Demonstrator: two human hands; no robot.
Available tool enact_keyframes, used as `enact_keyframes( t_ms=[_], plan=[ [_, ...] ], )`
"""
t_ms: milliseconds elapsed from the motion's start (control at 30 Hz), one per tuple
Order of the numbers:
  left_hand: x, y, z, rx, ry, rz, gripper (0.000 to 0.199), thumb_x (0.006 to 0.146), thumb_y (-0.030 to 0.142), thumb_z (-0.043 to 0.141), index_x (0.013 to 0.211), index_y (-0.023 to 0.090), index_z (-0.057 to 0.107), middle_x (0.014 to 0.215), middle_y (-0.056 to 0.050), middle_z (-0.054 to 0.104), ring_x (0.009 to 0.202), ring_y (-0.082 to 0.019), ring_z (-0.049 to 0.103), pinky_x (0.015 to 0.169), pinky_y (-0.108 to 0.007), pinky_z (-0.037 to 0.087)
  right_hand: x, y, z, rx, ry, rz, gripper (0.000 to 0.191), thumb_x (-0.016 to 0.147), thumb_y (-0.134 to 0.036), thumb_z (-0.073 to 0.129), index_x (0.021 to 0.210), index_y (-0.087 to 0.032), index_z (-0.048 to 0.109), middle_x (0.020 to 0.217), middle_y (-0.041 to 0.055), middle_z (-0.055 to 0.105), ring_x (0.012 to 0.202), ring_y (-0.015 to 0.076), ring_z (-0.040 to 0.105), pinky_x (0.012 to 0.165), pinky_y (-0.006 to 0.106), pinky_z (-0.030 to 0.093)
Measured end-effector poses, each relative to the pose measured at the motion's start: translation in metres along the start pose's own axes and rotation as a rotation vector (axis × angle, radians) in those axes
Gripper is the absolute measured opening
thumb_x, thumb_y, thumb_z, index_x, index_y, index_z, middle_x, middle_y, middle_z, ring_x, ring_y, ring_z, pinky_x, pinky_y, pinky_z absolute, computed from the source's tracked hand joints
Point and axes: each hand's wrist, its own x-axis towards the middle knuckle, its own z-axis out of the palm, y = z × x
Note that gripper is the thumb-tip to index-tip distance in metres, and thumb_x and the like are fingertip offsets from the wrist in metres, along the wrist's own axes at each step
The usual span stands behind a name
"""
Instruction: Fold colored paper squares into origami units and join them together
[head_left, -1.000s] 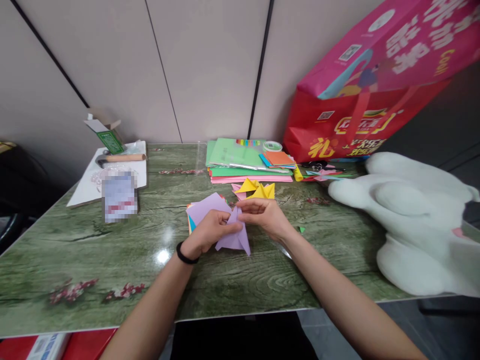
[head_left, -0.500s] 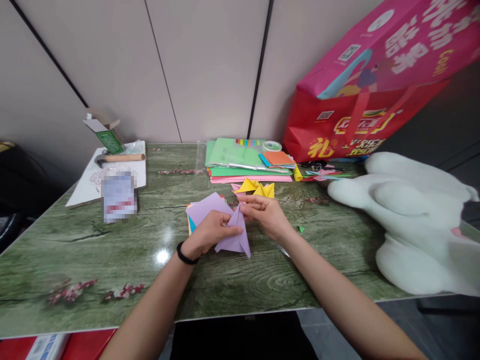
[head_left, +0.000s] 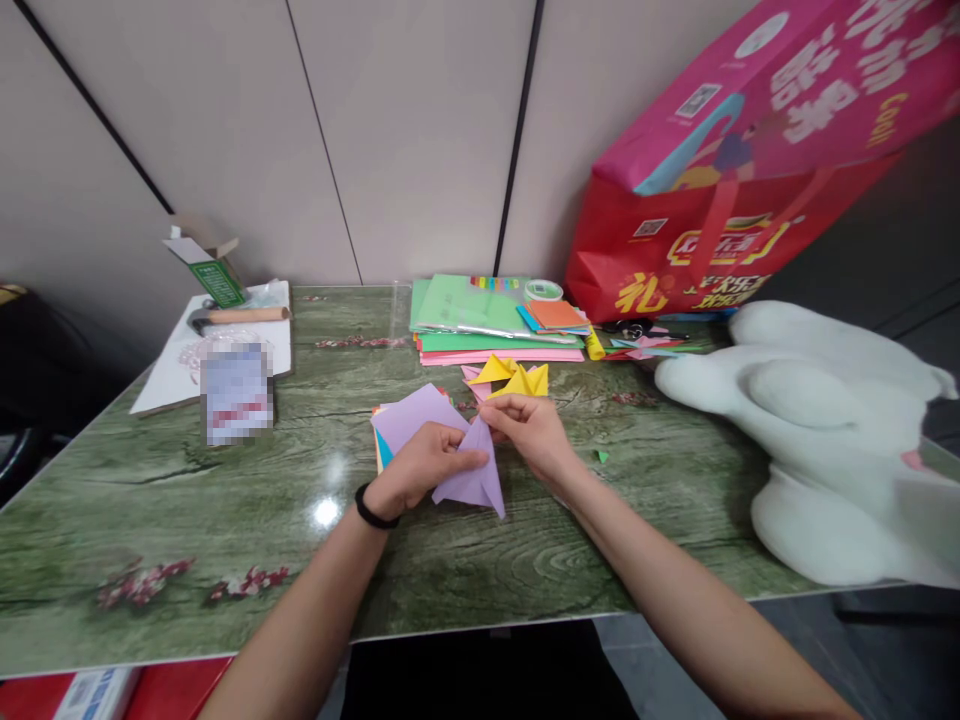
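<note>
Between my hands is a folded sheet of purple origami paper (head_left: 474, 484), its narrow tip pointing away from me. My left hand (head_left: 424, 462) is closed on its left side, thumb lying across the folds. At the upper tip, my right hand (head_left: 529, 428) pinches the paper between thumb and fingers. A stack of square paper (head_left: 420, 408), purple on top with other colours at its edge, lies just beyond my left hand. Behind my right hand sit folded yellow paper pieces (head_left: 525, 379) and a pink folded piece (head_left: 472, 374), partly hidden.
Green and pink paper packs (head_left: 457, 310) lie by the wall, with small orange squares (head_left: 555, 314) and a yellow tube (head_left: 594, 344). Red bag (head_left: 660, 250) and white plush toy (head_left: 817, 410) stand right. A hammer (head_left: 240, 316) rests on a white board (head_left: 161, 385) at left.
The purple paper has shifted very slightly right and turned a little. My right fingers have moved slightly at its tip; my left hand keeps its hold.
</note>
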Motion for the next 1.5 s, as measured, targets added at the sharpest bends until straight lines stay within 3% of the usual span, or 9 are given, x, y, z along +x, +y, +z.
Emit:
enact_keyframes(
  t_ms=[133, 267, 467, 633, 833, 1100, 1300, 1500],
  plan=[
    [0.0023, -0.0038, -0.0024, 0.0, 0.007, -0.01, 0.036, 0.056, 0.042, 0.077, 0.061, 0.011, 0.059, 0.052, 0.001, 0.057, 0.042, -0.008, 0.046, 0.041, -0.019, 0.03, -0.0016, 0.0002, 0.0003, -0.056, -0.086, -0.074, 0.028, 0.065, -0.035, 0.071, 0.087, -0.02, 0.061, 0.067, -0.0002, 0.068, 0.059, 0.0139, 0.062, 0.05, 0.024, 0.048],
    [0.0045, -0.0065, -0.0047, 0.042, 0.024, -0.004, 0.037, 0.056, 0.043, 0.076, 0.058, 0.012, 0.055, 0.048, 0.003, 0.052, 0.04, -0.007, 0.041, 0.04, -0.019, 0.025, -0.0017, -0.0013, -0.0003, -0.101, -0.099, -0.095, 0.022, 0.062, -0.034, 0.073, 0.075, -0.018, 0.065, 0.072, 0.0027, 0.07, 0.059, 0.0132, 0.062, 0.049, 0.023, 0.049],
    [0.0042, -0.0058, -0.005, 0.102, 0.034, 0.0, 0.04, 0.054, 0.047, 0.075, 0.058, 0.013, 0.055, 0.047, 0.003, 0.05, 0.041, -0.008, 0.042, 0.04, -0.02, 0.025, -0.0018, -0.0011, -0.0008, -0.072, -0.073, -0.058, 0.024, 0.059, -0.035, 0.075, 0.074, -0.018, 0.067, 0.071, 0.003, 0.07, 0.06, 0.0143, 0.062, 0.051, 0.026, 0.05],
    [0.0031, -0.0025, -0.0032, 0.059, 0.073, 0.061, 0.041, 0.055, 0.047, 0.075, 0.059, 0.012, 0.054, 0.05, 0.003, 0.05, 0.043, -0.006, 0.039, 0.041, -0.019, 0.024, 0.0003, -0.001, -0.0011, -0.024, -0.097, 0.018, 0.043, 0.058, -0.037, 0.075, 0.096, -0.021, 0.063, 0.069, -0.0016, 0.066, 0.057, 0.0121, 0.06, 0.053, 0.025, 0.05],
    [0.004, -0.0018, -0.0039, 0.115, 0.183, 0.136, 0.042, 0.057, 0.049, 0.073, 0.058, 0.012, 0.053, 0.047, 0.006, 0.042, 0.041, -0.005, 0.033, 0.041, -0.019, 0.02, 0.0021, 0.0017, -0.0005, -0.064, -0.158, 0.053, 0.033, 0.058, -0.047, 0.073, 0.064, -0.016, 0.063, 0.061, -0.0026, 0.061, 0.053, 0.0089, 0.052, 0.054, 0.024, 0.048],
    [0.0051, -0.003, -0.0035, 0.097, 0.217, 0.177, 0.042, 0.057, 0.048, 0.073, 0.058, 0.012, 0.053, 0.047, 0.005, 0.043, 0.041, -0.005, 0.033, 0.04, -0.019, 0.019, 0.0002, 0.0049, 0.0016, -0.115, -0.127, -0.003, 0.03, 0.061, -0.047, 0.071, 0.068, -0.019, 0.067, 0.059, -0.0024, 0.059, 0.05, 0.0093, 0.047, 0.048, 0.023, 0.041],
    [0.004, -0.001, -0.0021, 0.101, 0.202, 0.187, 0.042, 0.059, 0.049, 0.071, 0.057, 0.013, 0.049, 0.048, 0.006, 0.041, 0.042, -0.004, 0.031, 0.041, -0.018, 0.018, -0.0009, 0.0069, 0.0037, -0.121, -0.024, -0.063, 0.028, 0.058, -0.042, 0.073, 0.069, -0.017, 0.069, 0.06, 0.0, 0.063, 0.051, 0.0109, 0.048, 0.05, 0.025, 0.038],
    [0.0042, 0.0002, -0.0019, 0.111, 0.196, 0.169, 0.045, 0.056, 0.052, 0.072, 0.058, 0.013, 0.049, 0.048, 0.006, 0.039, 0.042, -0.005, 0.031, 0.041, -0.019, 0.018, -0.0015, 0.0078, 0.0045, -0.149, -0.047, -0.122, 0.023, 0.063, -0.039, 0.07, 0.065, -0.017, 0.066, 0.058, -0.0012, 0.06, 0.052, 0.0105, 0.048, 0.05, 0.024, 0.036]
  ],
)
